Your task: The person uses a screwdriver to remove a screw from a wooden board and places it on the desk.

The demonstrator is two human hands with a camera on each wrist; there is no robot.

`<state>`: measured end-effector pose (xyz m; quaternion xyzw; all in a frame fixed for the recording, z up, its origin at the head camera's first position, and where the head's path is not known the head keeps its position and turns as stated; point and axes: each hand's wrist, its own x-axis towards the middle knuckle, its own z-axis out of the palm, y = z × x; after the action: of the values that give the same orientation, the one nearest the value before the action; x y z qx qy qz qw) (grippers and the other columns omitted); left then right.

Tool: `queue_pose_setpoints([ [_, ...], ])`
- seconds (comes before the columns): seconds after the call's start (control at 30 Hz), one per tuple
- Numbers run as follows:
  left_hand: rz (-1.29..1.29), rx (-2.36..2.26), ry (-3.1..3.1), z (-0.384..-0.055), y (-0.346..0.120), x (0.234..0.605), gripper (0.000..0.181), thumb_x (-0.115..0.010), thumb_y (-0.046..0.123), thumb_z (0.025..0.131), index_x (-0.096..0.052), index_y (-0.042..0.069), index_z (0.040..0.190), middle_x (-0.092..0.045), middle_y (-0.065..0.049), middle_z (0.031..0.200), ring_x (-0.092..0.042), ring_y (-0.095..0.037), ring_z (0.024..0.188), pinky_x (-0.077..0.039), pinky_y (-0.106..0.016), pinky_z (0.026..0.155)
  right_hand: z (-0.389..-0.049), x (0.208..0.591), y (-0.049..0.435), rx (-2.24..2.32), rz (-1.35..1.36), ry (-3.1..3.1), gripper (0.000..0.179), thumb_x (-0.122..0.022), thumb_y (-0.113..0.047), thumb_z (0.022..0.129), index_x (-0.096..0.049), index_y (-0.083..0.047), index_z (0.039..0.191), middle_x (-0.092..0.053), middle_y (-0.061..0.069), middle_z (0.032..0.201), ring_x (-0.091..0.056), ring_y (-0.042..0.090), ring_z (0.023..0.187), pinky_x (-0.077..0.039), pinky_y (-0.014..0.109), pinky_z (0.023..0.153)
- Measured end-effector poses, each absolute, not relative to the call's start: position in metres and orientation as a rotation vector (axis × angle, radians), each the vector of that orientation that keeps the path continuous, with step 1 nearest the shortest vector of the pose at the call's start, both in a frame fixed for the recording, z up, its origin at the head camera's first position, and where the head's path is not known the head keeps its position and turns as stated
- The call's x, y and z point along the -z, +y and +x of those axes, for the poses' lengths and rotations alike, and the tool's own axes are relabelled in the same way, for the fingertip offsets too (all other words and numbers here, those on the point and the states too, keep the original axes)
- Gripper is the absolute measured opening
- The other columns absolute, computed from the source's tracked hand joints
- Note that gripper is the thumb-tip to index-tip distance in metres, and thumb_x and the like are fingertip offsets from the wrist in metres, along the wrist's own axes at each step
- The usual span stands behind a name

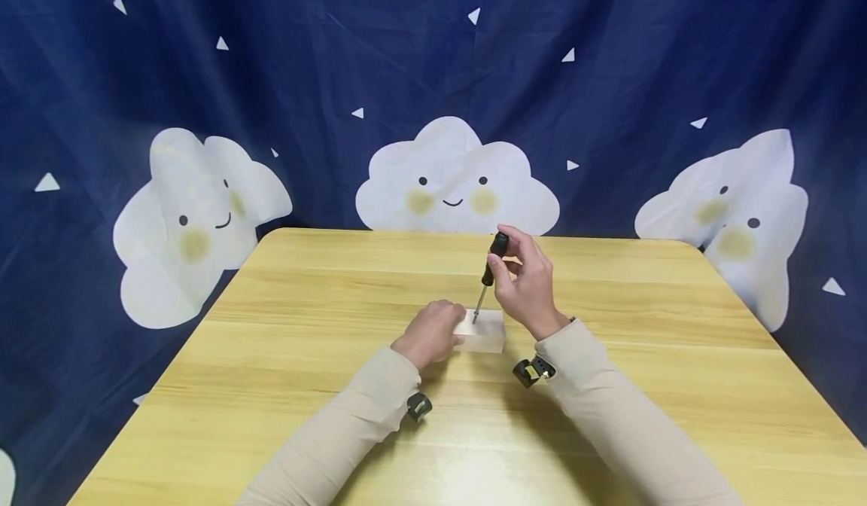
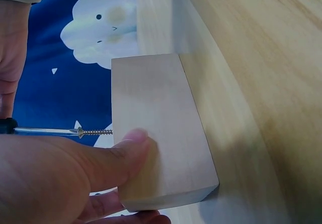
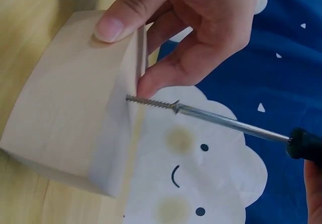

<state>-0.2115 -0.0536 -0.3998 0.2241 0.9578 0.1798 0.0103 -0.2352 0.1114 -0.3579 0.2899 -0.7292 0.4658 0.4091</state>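
Note:
A pale wooden block (image 1: pixel 489 340) lies on the table, and my left hand (image 1: pixel 431 333) grips its left end, thumb on the near side. From the block's top face stands a metal screw (image 3: pixel 152 102), most of its thread exposed above the wood. My right hand (image 1: pixel 528 281) holds a screwdriver (image 1: pixel 488 274) by its black handle between thumb and fingers. The shaft slants slightly, its tip meeting the screw head in both wrist views. In the left wrist view the thumb presses the block's side, while the other fingers are partly hidden behind it.
The light wooden table (image 1: pixel 284 385) extends around the block on all sides. Behind its far edge hangs a dark blue curtain (image 1: pixel 406 54) printed with white clouds and small triangles. Dark wrist devices sit at both cuffs.

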Motion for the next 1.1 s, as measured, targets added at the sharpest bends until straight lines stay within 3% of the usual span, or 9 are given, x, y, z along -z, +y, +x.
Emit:
queue_pose_setpoints([
  [0.17, 0.706, -0.548, 2.985, -0.211, -0.054, 0.400, 0.029, -0.079, 0.016, 0.080, -0.068, 0.005, 0.104, -0.067, -0.009, 0.096, -0.062, -0.023, 0.089, -0.053, -0.033, 0.083, -0.222, 0.347, 0.106, -1.149, 0.719, -1.796, 0.050, -0.078, 0.015, 0.070, -0.056, 0.011, 0.115, -0.056, 0.025, 0.085, -0.062, 0.036, 0.069, -0.057, 0.042, 0.050],
  [0.27, 0.708, -0.539, 2.982, -0.212, -0.054, 0.400, 0.031, -0.080, 0.016, 0.080, -0.068, 0.004, 0.105, -0.067, -0.010, 0.098, -0.063, -0.024, 0.092, -0.053, -0.034, 0.085, -0.214, 0.340, 0.102, -1.129, 0.705, -1.781, 0.055, -0.081, 0.017, 0.064, -0.055, 0.013, 0.112, -0.054, 0.025, 0.080, -0.060, 0.035, 0.061, -0.056, 0.037, 0.045],
  [0.53, 0.696, -0.553, 2.975, -0.212, -0.054, 0.397, 0.040, -0.081, 0.018, 0.078, -0.065, 0.003, 0.113, -0.067, -0.012, 0.104, -0.063, -0.026, 0.097, -0.052, -0.035, 0.089, -0.234, 0.359, 0.111, -1.132, 0.720, -1.806, 0.054, -0.081, 0.010, 0.070, -0.058, 0.003, 0.119, -0.058, 0.017, 0.081, -0.063, 0.026, 0.063, -0.056, 0.031, 0.048],
  [0.83, 0.672, -0.554, 2.972, -0.213, -0.054, 0.395, 0.044, -0.080, 0.018, 0.079, -0.062, 0.004, 0.116, -0.067, -0.012, 0.103, -0.063, -0.026, 0.096, -0.053, -0.036, 0.086, -0.236, 0.360, 0.114, -1.225, 0.805, -1.819, 0.049, -0.071, 0.014, 0.079, -0.056, 0.004, 0.124, -0.065, 0.020, 0.089, -0.069, 0.030, 0.073, -0.058, 0.028, 0.057],
  [1.1, 0.687, -0.515, 2.977, -0.213, -0.054, 0.395, 0.046, -0.081, 0.019, 0.079, -0.063, 0.003, 0.118, -0.067, -0.012, 0.103, -0.063, -0.026, 0.098, -0.052, -0.036, 0.089, -0.235, 0.361, 0.113, -1.161, 0.723, -1.839, 0.056, -0.083, 0.002, 0.072, -0.060, -0.001, 0.123, -0.060, 0.015, 0.085, -0.064, 0.026, 0.069, -0.057, 0.031, 0.050],
])
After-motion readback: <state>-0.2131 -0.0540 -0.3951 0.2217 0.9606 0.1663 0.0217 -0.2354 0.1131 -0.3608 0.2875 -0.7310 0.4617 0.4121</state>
